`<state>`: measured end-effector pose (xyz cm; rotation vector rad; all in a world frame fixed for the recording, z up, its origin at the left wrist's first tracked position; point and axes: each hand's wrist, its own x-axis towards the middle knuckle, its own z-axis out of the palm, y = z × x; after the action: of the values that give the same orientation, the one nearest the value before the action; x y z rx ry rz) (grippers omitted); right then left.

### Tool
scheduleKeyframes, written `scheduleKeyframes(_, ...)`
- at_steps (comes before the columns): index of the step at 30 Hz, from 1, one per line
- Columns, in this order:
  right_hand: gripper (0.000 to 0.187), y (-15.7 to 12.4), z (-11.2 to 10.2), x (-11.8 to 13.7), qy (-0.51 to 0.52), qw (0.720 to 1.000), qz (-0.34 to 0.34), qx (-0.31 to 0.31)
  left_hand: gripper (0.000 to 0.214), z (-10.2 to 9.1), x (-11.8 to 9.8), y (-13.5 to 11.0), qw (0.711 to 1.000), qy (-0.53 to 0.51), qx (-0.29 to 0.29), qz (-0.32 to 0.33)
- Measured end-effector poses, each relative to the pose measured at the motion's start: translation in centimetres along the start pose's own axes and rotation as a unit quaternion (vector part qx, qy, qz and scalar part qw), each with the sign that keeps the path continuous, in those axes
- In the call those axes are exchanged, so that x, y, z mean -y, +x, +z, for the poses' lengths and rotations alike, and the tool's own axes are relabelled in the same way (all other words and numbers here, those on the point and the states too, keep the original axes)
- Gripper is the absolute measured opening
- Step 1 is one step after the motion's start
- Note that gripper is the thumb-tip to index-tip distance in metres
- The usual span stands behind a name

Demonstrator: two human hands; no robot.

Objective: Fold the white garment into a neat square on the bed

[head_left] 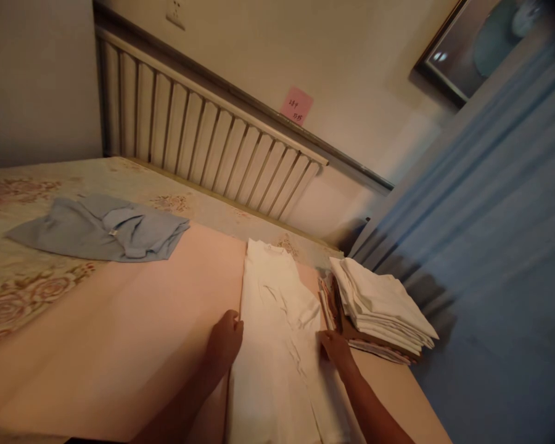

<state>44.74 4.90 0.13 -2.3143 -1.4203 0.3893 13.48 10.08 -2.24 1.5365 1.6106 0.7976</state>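
Observation:
A white short-sleeved shirt (268, 345), its sides folded in to a long strip, lies lengthwise before me with the collar at the far end. A sleeve rests folded across its right half. At the shirt's left edge is my left hand (226, 339), fingers curled closed on the cloth. My right hand (335, 348) pinches the opposite edge, just below the folded sleeve. The fingertips of both hands are partly hidden.
Right of the shirt stands a stack of folded clothes (388, 302), white over brown. A crumpled blue-grey garment (106, 228) lies at the left on the floral cover (23, 302). A pink sheet (134, 333) is under the shirt. Behind are a radiator (203, 129) and, rightward, a blue curtain (499, 246).

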Motion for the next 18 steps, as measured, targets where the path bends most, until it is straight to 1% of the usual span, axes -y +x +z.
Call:
scheduleKeyframes(3, 0.032, -1.6, 0.3, -2.1, -0.036, 0.999, 0.025, -0.013, 0.016, -0.3, 0.3, 0.3, 0.999, -0.012, 0.037, -0.033)
scheduleKeyframes(6, 0.031, -2.6, 0.1, -3.8, -0.049, 0.998, 0.038, -0.001, 0.013, 0.0, 0.7, -0.3, 0.995, -0.027, 0.068, -0.062)
scheduleKeyframes(9, 0.027, -3.5, 0.1, -4.5, -0.044, 0.998, 0.034, 0.033, 0.012, 0.3, 0.9, -1.5, 0.985, -0.101, 0.117, -0.076)
scheduleKeyframes(11, 0.025, -4.3, 0.2, -4.5, -0.042, 0.997, 0.030, 0.050, 0.010, 0.3, 0.8, -2.3, 0.975, -0.148, 0.151, -0.071)
scheduleKeyframes(12, 0.024, -4.9, 0.3, -4.5, -0.042, 0.997, 0.029, 0.053, 0.011, 0.1, 0.7, -2.6, 0.972, -0.156, 0.161, -0.066)
scheduleKeyframes(15, 0.023, -6.8, 0.5, -4.1, -0.027, 0.997, 0.020, 0.073, 0.020, -1.1, 0.2, -3.2, 0.975, -0.137, 0.167, -0.046)
scheduleKeyframes(17, 0.025, -8.3, 0.6, -4.1, 0.015, 0.994, 0.012, 0.104, 0.025, -2.4, 0.0, -3.6, 0.975, -0.133, 0.175, -0.029)
scheduleKeyframes(18, 0.027, -9.1, 0.5, -4.2, 0.039, 0.991, 0.005, 0.125, 0.027, -3.1, 0.2, -3.8, 0.972, -0.141, 0.190, -0.015)
